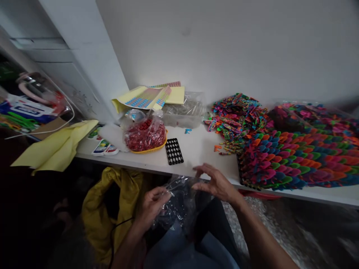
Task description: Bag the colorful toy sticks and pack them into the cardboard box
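So, both hands are over the lap, working at a clear plastic bag (179,203) with dark contents that the glare and creases hide. The left hand (153,203) is curled, its fingers closed on a gathered fold at the bag's upper edge; it looks like a firm pinch, though motion blur softens the detail. The right hand (215,183) is wide open, fingers spread and arched just above the bag's top edge. It has hold of nothing, and I can't tell whether its fingertips touch the plastic.

The bag sits in front of the person's torso, above blue jeans (182,254) and beside a crumpled yellow fabric bag (112,213), just below the front edge of a white table (202,153).

On the table: red small parts in a clear bag (146,134) in an orange basket (148,150), a black perforated plate (174,151), sticker sheets (146,98), and a clear plastic tub (182,117). To the right are a heap of multicoloured plastic pieces (238,116) and packed, overlapping rows of bright plastic pieces (294,160). A yellow cloth (53,147) hangs off the table's left end.
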Tool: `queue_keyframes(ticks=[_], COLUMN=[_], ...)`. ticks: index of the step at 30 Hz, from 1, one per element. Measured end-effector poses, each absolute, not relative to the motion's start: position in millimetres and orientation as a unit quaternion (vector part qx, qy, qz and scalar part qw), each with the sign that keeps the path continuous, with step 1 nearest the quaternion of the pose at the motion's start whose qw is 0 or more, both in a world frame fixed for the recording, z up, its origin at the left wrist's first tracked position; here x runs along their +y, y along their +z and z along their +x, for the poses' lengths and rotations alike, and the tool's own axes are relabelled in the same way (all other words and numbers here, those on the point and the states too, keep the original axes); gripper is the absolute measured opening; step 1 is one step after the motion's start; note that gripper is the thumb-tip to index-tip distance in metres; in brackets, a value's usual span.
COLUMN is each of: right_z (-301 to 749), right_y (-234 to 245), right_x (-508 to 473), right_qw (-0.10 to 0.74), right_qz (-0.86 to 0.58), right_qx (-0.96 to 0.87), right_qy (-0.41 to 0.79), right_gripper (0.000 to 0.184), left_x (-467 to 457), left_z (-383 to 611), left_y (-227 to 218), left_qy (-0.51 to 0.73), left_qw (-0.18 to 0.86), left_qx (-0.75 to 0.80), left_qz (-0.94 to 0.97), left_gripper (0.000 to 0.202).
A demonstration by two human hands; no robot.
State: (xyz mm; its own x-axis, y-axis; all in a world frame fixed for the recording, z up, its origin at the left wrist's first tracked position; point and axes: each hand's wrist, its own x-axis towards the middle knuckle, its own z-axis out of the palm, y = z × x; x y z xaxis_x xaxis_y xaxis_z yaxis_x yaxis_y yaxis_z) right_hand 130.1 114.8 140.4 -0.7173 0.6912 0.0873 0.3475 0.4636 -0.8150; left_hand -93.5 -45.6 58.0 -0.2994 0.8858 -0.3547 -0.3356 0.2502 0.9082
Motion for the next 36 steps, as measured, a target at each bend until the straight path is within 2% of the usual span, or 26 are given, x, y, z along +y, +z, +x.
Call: queue_keyframes(ticks=[1,2,6,12,15,17,19,22,24,30,36], right_z=[129,129,135,142,145,148,148,137,126,111,130], right_y=[143,143,134,136,143,150,155,152,144,127,135], right_x=[112,109,96,88,78,62,40,10,0,8,11], right_qw=[0.182,0.167,0.207,0.219,0.305,0.365,0.358,0.293,0.280,0.313,0.306], right_qz=[-0.292,-0.279,-0.299,-0.322,-0.385,-0.435,-0.448,-0.415,-0.411,-0.426,-0.368], right_qx=[-0.817,-0.799,-0.753,-0.790,-0.800,-0.760,-0.716,-0.682,-0.680,-0.633,-0.621], right_qy=[0.463,0.505,0.548,0.473,0.344,0.317,0.399,0.526,0.539,0.565,0.620], right_gripper=[0.043,0.037,0.036,0.038,0.033,0.032,0.033,0.039,0.042,0.050,0.045], left_x=[-48,-50,-61,-67,-67,-67,-67,-65,-64,-66,-68], left_z=[-97,-102,-122,-129,-121,-112,-101,-80,-65,-43,-45], left_y=[65,71,85,90,97,102,107,111,110,110,101], left_qy=[0.560,0.558,0.544,0.535,0.561,0.577,0.587,0.584,0.570,0.560,0.566], left_qw=[0.526,0.510,0.467,0.427,0.408,0.398,0.390,0.384,0.391,0.370,0.459], left_qx=[0.588,0.599,0.621,0.617,0.623,0.628,0.636,0.655,0.663,0.661,0.618], left_qz=[0.254,0.265,0.317,0.388,0.360,0.337,0.315,0.287,0.288,0.337,0.295], left_gripper=[0.045,0.044,0.038,0.037,0.033,0.031,0.029,0.028,0.028,0.033,0.044])
